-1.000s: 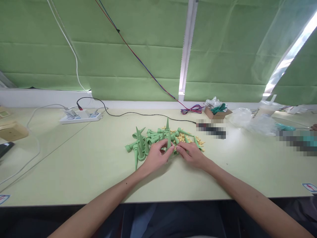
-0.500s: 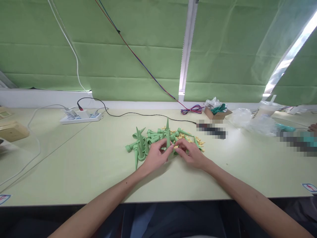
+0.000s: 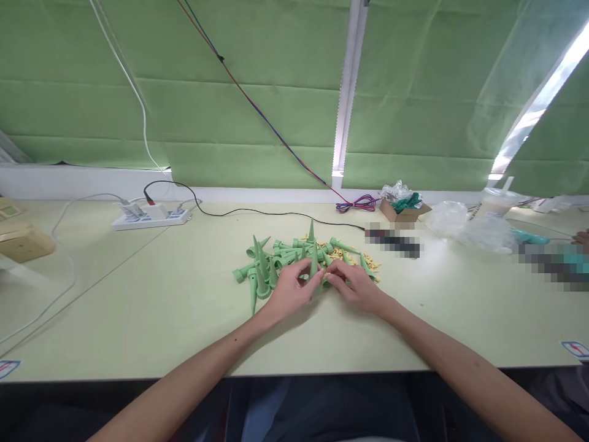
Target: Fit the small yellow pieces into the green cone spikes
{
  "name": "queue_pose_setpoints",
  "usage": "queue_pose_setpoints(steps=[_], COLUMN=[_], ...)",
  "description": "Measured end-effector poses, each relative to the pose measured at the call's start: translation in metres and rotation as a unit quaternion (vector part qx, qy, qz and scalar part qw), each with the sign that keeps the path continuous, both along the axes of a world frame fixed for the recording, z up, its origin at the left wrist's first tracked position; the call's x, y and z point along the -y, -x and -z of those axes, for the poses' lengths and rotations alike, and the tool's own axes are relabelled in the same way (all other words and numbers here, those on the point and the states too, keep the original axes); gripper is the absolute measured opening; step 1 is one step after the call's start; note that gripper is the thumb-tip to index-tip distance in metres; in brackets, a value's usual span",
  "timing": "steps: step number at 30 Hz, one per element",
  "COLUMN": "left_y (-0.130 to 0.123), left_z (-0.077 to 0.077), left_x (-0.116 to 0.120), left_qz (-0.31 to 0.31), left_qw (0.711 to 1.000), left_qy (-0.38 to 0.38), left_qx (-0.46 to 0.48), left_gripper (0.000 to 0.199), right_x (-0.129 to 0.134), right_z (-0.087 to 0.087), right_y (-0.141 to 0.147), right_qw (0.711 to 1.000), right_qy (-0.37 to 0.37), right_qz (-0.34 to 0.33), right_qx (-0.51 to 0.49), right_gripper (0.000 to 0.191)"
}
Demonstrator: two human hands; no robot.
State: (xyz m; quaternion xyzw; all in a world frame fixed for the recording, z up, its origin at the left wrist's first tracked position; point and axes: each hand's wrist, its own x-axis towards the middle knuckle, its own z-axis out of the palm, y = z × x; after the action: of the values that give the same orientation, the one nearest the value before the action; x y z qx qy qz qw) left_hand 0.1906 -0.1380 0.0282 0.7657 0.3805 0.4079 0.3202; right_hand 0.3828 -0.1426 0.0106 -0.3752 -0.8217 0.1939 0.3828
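Between the thumb and fingers of my left hand (image 3: pixel 294 285) a green cone (image 3: pixel 313 261) is held with its tip up. My right hand (image 3: pixel 356 287) is pinched close beside it, at the cone's lower right; a small yellow piece (image 3: pixel 326 276) shows at its fingertips, partly hidden. Around and behind both hands lies a pile of green cones (image 3: pixel 262 270), some upright and some on their sides. Small yellow parts (image 3: pixel 368 263) are scattered behind and to the right of my right hand.
A white power strip (image 3: pixel 151 217) lies at the back left, with a black cable running right. At the back right are a cardboard box (image 3: pixel 404 213), plastic bags (image 3: pixel 488 232) and a lidded cup (image 3: pixel 497 201). Another person's hand (image 3: pixel 582 238) shows at the right edge.
The green cone in my left hand has tilted slightly to the right. Both hands have otherwise hardly moved.
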Motion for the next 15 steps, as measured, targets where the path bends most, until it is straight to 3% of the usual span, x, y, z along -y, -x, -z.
queue_pose_setpoints(steps=[15], left_y=[-0.0009], left_z=[-0.0013], left_x=[0.0013], left_qz=[0.006], left_qw=[1.000], left_qy=[-0.002], left_qx=[-0.010], left_gripper=[0.024], right_x=[-0.0027], right_z=[0.0017], right_y=[-0.0001], right_qw=[0.999], right_qy=[-0.029], right_qz=[-0.005], right_qx=[0.017], right_gripper=[0.032])
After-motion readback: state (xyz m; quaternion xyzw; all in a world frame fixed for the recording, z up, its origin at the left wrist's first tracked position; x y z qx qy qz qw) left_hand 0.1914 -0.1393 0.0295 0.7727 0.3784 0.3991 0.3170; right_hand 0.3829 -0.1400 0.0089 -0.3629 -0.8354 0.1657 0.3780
